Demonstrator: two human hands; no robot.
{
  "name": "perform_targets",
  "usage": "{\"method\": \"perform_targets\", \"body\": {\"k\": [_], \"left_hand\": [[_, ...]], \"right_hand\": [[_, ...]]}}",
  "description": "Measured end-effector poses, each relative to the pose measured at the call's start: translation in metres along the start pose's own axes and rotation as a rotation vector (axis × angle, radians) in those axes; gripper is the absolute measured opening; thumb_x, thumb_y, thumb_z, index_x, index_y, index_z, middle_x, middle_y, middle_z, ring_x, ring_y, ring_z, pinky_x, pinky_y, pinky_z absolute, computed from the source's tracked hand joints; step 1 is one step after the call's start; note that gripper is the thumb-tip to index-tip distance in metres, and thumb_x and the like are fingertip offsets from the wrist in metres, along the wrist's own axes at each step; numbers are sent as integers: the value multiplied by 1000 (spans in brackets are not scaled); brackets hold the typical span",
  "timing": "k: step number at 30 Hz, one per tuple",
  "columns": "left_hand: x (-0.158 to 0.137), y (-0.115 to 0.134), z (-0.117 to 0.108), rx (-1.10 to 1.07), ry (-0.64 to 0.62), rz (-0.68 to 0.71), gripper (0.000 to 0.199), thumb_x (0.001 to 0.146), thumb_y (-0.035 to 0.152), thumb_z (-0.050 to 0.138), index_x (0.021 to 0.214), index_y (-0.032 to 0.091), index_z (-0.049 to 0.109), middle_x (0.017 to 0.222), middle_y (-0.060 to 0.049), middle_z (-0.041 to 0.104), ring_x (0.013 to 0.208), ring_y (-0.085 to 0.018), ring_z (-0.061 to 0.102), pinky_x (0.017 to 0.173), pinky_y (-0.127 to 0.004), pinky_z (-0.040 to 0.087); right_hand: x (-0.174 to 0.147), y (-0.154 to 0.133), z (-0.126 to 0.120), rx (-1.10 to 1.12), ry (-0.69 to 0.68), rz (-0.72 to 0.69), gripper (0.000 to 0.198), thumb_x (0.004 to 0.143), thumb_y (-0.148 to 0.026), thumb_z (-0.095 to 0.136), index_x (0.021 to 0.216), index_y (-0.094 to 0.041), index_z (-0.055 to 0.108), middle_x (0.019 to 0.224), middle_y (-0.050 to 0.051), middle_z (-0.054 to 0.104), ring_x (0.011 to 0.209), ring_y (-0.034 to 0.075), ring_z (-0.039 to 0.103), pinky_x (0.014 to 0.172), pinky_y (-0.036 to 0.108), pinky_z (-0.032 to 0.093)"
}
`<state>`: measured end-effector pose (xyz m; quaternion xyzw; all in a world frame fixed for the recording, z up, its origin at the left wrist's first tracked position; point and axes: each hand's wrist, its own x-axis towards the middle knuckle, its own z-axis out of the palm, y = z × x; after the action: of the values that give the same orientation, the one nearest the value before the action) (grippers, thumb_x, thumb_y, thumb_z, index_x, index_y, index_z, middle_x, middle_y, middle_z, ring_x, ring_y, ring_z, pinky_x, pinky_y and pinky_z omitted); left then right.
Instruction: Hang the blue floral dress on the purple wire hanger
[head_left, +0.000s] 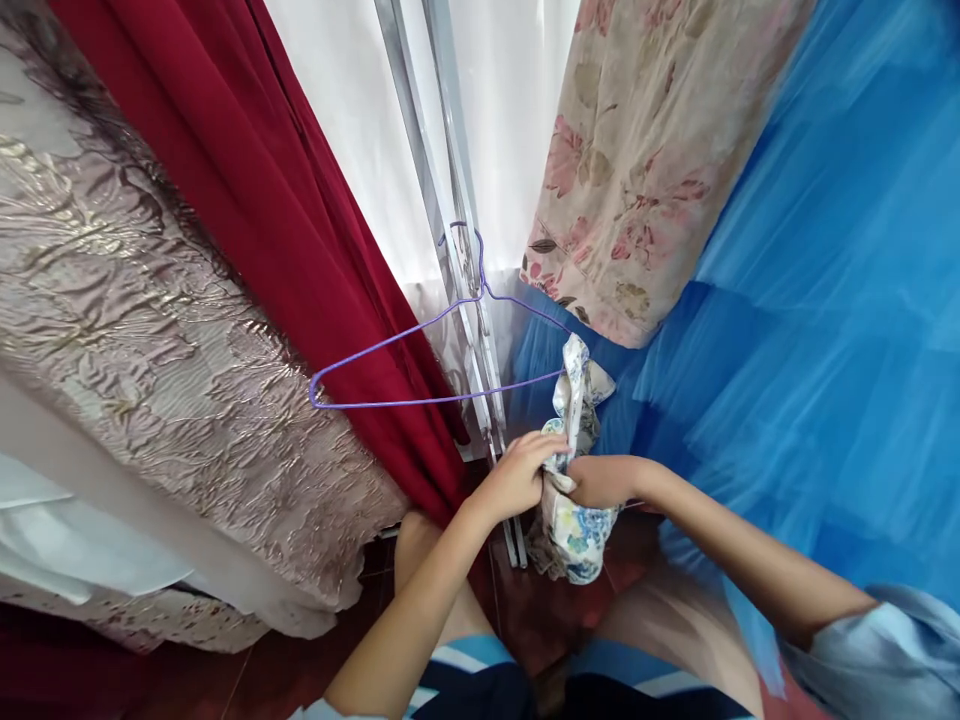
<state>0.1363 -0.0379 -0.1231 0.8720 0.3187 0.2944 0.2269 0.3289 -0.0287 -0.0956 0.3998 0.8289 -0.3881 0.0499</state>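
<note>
A white garment [581, 535] with a blue and yellow floral print hangs bunched from the right end of a purple wire hanger [390, 402]. The hanger's right corner is covered by the cloth, while its left arm is bare. My left hand [523, 478] is closed on the garment's near edge, fingers curled over the fabric. My right hand [600, 482] reaches into the folds from the right, and its fingers are hidden in the cloth. Below both hands, the rest of the garment sags in a loose bundle.
Metal poles [450, 200] run down behind the hanger. To the left hang a red cloth [300, 260] and a shiny embossed dress [142, 330]. A pink-flowered fabric [637, 190] and blue tulle [825, 330] hang at right. Reddish floor tiles [525, 620] show below.
</note>
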Motion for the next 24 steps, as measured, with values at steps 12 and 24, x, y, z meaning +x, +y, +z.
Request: {"method": "perform_targets", "body": {"k": [12,24], "left_hand": [[-21,-20,12,-202,-263,-198,23,81,22,61,102,18,68,84,-2,68,78,-19,62,69,-25,45],[-113,-16,-147,-68,231,-592,28,85,45,61,82,18,62,70,1,63,65,-17,63,61,-25,49]], "right_hand": [[-95,-37,-35,267,-163,-282,11,75,-22,66,71,-14,59,64,-5,49,59,9,42,52,20,34],[20,-6,-104,294,842,-463,14,69,-29,71,75,-16,69,118,9,61,100,23,58,91,35,43]]}}
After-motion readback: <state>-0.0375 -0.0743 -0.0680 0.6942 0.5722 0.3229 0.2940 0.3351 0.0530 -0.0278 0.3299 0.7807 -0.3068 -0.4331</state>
